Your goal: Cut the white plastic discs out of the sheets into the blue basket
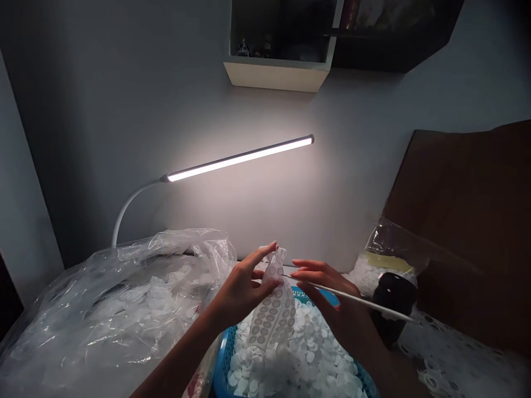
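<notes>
A limp, translucent sheet [269,323] hangs over the far left part of a blue basket [224,354], its upper end gathered into soft folds and its length set with rows of round, ringed shapes. The left hand [246,284] is clamped on it near the top, thumb in front. The right hand [332,293] has its thumb and fingers closed on a slim white stick [365,302], whose thin dark tip meets the sheet or sits just in front of it; I cannot tell which.

The basket has a smooth plastic rim and latticed walls, and inside lies a heap of flat white discs [323,354], coin-shaped and matt. Only a pale strip of what seems to be the table shows past its far edge.

Left of the basket bulges a big clear bag [124,331], crinkled and glossy, with crumpled white pieces visible through the film. Beyond the basket's far right corner are a yellow block [388,261] over whitish stuff and a rounded, shiny black object [396,293]. Flimsy white sheets with round holes [468,354] spread along the right. A straight lamp [240,158] glows above, on a curved white neck.
</notes>
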`<state>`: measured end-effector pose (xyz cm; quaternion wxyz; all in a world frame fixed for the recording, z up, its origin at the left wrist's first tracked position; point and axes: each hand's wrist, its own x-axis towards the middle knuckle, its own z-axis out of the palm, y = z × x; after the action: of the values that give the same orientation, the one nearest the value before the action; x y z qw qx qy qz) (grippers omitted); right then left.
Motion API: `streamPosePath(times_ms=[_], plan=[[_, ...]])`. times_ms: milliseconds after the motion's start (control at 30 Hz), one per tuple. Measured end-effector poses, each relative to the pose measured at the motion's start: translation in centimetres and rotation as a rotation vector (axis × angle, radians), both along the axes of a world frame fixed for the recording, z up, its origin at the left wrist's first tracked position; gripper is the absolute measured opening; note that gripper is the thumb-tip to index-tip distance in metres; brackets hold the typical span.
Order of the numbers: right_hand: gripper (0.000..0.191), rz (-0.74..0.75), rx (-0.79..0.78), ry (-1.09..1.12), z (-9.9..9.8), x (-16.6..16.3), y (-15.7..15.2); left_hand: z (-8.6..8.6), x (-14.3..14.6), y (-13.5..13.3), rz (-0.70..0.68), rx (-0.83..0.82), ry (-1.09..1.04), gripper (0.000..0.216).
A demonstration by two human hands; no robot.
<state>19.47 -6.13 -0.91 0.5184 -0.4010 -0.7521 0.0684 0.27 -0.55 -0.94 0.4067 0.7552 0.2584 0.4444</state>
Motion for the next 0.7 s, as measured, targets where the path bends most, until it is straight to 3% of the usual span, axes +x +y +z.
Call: streamPosePath(times_ms=[267, 600, 700], plan=[[0.015, 0.012, 0.008, -0.089, -0.2, -0.3, 0.2, 0.1, 0.1, -0.6, -0.050, -0.058, -0.012, 0.063], [0.019, -0.110, 0.236, -0.307, -2.1, -1.1, 1.5, -0.4, 0.8, -1.0, -0.006, 0.097, 0.087, 0.060], [0.020, -0.120, 0.286, -0.356, -1.9, -1.0, 1.5, -0.4, 0.9, -1.1, -0.030, 0.105, 0.105, 0.062]])
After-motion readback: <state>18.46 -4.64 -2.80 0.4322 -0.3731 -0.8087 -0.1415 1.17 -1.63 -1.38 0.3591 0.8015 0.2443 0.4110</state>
